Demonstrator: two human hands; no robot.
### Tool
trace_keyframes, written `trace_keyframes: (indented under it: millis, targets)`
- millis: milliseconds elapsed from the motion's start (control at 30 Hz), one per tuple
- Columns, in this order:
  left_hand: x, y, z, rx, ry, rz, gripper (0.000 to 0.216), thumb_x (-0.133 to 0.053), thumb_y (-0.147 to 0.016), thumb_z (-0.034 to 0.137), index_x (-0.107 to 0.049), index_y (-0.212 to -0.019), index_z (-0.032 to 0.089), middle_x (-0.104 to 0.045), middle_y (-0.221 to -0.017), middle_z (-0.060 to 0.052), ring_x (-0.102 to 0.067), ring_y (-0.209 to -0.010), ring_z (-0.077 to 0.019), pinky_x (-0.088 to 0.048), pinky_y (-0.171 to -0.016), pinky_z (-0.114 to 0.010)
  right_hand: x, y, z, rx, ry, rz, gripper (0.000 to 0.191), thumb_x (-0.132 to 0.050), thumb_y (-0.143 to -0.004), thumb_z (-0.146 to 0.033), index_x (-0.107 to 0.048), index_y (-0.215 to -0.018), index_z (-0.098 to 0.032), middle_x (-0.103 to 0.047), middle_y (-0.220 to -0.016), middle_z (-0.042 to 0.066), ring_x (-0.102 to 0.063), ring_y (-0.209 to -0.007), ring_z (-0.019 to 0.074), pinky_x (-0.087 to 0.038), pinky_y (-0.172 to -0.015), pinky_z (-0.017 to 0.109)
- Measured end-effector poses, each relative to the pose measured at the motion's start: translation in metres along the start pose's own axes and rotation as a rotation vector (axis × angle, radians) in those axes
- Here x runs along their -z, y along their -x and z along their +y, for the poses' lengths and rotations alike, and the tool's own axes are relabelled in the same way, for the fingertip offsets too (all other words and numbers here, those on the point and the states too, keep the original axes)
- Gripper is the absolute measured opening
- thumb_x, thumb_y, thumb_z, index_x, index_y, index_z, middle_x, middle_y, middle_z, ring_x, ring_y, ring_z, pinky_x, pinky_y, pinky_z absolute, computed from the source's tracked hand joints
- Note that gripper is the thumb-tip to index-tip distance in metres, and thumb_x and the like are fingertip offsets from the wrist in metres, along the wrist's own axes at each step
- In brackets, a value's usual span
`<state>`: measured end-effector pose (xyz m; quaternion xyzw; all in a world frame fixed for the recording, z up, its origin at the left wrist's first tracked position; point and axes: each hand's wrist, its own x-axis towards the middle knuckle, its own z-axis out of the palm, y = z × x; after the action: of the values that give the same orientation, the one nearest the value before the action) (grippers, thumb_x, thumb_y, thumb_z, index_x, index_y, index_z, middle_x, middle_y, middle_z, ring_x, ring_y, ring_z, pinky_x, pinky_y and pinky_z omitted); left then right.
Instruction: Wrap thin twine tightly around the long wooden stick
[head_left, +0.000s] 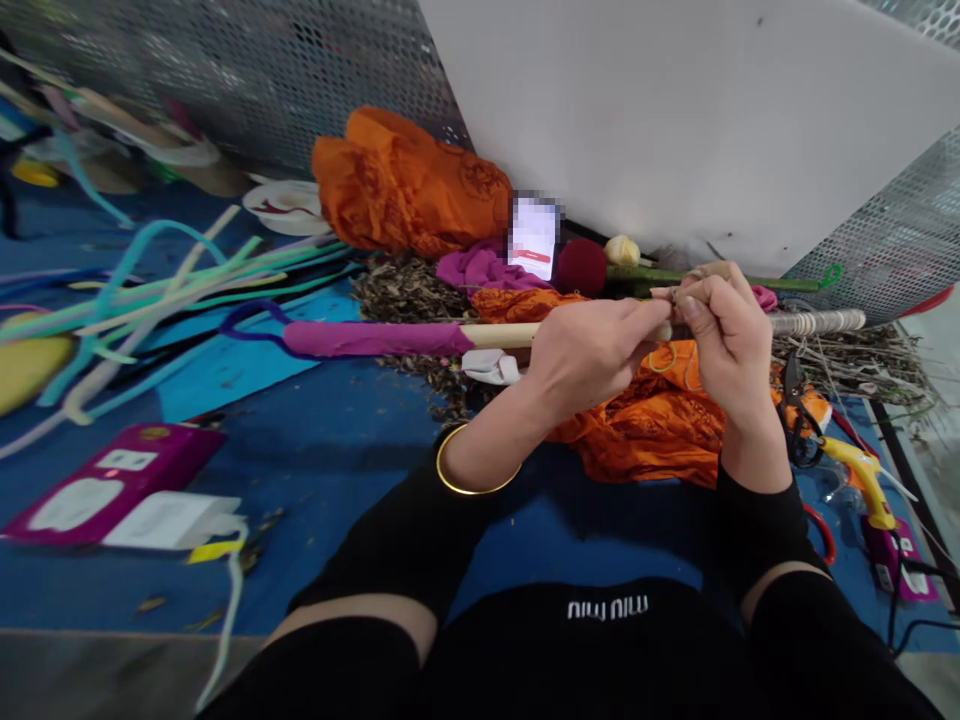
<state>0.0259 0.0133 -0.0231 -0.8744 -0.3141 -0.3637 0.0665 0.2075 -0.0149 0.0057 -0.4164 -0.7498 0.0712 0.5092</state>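
My left hand (592, 350) and my right hand (724, 335) meet above the blue work surface (360, 440), both with fingers pinched together. They hold a long pale wooden stick (499, 335) whose left part is wrapped in magenta material (375, 338) and whose right end is wound with light cord (817, 322). My right thumb and fingers pinch a small tan piece at the stick. A gold bangle (472, 478) sits on my left wrist. Orange fabric (652, 420) lies right under both hands.
An orange fabric bundle (409, 185) lies at the back by a white board. Coloured fuzzy wires (150, 290) spread at the left. A magenta power strip (112, 480) lies front left. Scissors (795, 415) and a yellow glue gun (866, 480) lie at the right, near dried twigs (862, 365).
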Motion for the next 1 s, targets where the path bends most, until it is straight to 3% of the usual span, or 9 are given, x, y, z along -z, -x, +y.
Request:
trace_keyframes:
  millis: [267, 400, 500, 567, 633, 733, 867, 933, 1000]
  targets:
    - [-0.003, 0.001, -0.003, -0.143, -0.092, 0.128, 0.027, -0.047, -0.106, 0.022, -0.074, -0.112, 0.020, -0.079, -0.091, -0.003, -0.071, -0.074, -0.0156, -0.042, -0.060, -0.026, -0.001, 0.002, 0.003, 0.019, -0.051, 0.007, 0.025, -0.053, -0.105, -0.033, -0.060, -0.083, -0.024, -0.062, -0.096, 0.003, -0.065, -0.097, 0.0186, -0.067, -0.090, 0.043]
    - [-0.003, 0.002, -0.004, -0.144, -0.102, 0.132, 0.025, -0.051, -0.104, 0.021, -0.075, -0.102, 0.017, -0.080, -0.095, -0.006, -0.072, -0.076, -0.0161, -0.046, -0.061, -0.026, -0.003, 0.000, 0.002, 0.018, -0.052, 0.007, 0.026, -0.053, -0.105, -0.034, -0.062, -0.082, -0.024, -0.064, -0.096, 0.003, -0.067, -0.097, 0.0182, -0.066, -0.088, 0.041]
    - [-0.002, 0.002, -0.006, -0.117, -0.080, 0.130, 0.025, -0.052, -0.103, 0.022, -0.076, -0.107, 0.017, -0.081, -0.098, -0.006, -0.074, -0.078, -0.0170, -0.049, -0.064, -0.027, 0.003, -0.002, 0.000, 0.047, -0.085, 0.036, 0.026, -0.057, -0.103, -0.033, -0.064, -0.080, -0.023, -0.067, -0.090, 0.002, -0.069, -0.097, 0.0174, -0.063, -0.088, 0.038]
    - [0.000, 0.003, -0.009, -0.081, -0.034, 0.134, 0.026, -0.053, -0.103, 0.023, -0.077, -0.114, 0.020, -0.082, -0.102, -0.006, -0.074, -0.080, -0.0168, -0.051, -0.066, -0.027, 0.015, -0.003, -0.001, 0.020, -0.115, 0.076, 0.026, -0.061, -0.102, -0.033, -0.065, -0.078, -0.023, -0.067, -0.083, 0.001, -0.069, -0.090, 0.0157, -0.061, -0.084, 0.034]
    - [0.002, 0.003, -0.012, -0.042, 0.003, 0.147, 0.027, -0.056, -0.102, 0.023, -0.077, -0.118, 0.021, -0.082, -0.104, -0.005, -0.075, -0.081, -0.0168, -0.051, -0.067, -0.027, 0.033, -0.001, 0.000, -0.070, -0.162, 0.137, 0.026, -0.066, -0.098, -0.034, -0.065, -0.075, -0.021, -0.067, -0.080, -0.001, -0.065, -0.070, 0.0107, -0.056, -0.067, 0.027]
    - [0.008, 0.003, -0.018, -0.001, 0.032, 0.139, 0.026, -0.060, -0.098, 0.021, -0.079, -0.117, 0.020, -0.082, -0.105, -0.005, -0.075, -0.081, -0.0176, -0.051, -0.067, -0.027, 0.067, 0.003, 0.006, -0.232, -0.200, 0.258, 0.022, -0.073, -0.090, -0.027, -0.065, -0.071, -0.019, -0.067, -0.082, -0.001, -0.048, -0.045, 0.0029, -0.034, -0.043, 0.023]
    - [0.018, 0.003, -0.026, 0.036, 0.127, 0.061, 0.027, -0.062, -0.095, 0.022, -0.080, -0.116, 0.021, -0.082, -0.102, -0.004, -0.075, -0.083, -0.0180, -0.051, -0.068, -0.027, 0.105, 0.008, 0.017, -0.394, 0.052, 0.406, 0.013, -0.074, -0.077, -0.015, -0.067, -0.067, -0.018, -0.057, -0.063, -0.004, -0.040, -0.045, 0.0035, -0.020, -0.043, 0.027]
    - [0.022, 0.003, -0.031, 0.055, 0.183, 0.004, 0.027, -0.064, -0.095, 0.024, -0.081, -0.116, 0.023, -0.082, -0.102, -0.003, -0.075, -0.084, -0.0180, -0.050, -0.068, -0.026, 0.117, 0.010, 0.022, -0.488, 0.183, 0.372, 0.016, -0.074, -0.076, -0.017, -0.065, -0.063, -0.018, -0.048, -0.053, -0.005, -0.036, -0.047, 0.0044, -0.019, -0.046, 0.028]
    - [0.027, 0.004, -0.037, 0.078, 0.256, -0.045, 0.026, -0.065, -0.094, 0.027, -0.081, -0.115, 0.023, -0.082, -0.102, -0.004, -0.074, -0.084, -0.0175, -0.050, -0.069, -0.025, 0.122, 0.011, 0.028, -0.553, 0.142, 0.347, 0.017, -0.075, -0.074, -0.020, -0.064, -0.061, -0.018, -0.045, -0.050, -0.006, -0.035, -0.047, 0.0048, -0.018, -0.047, 0.029]
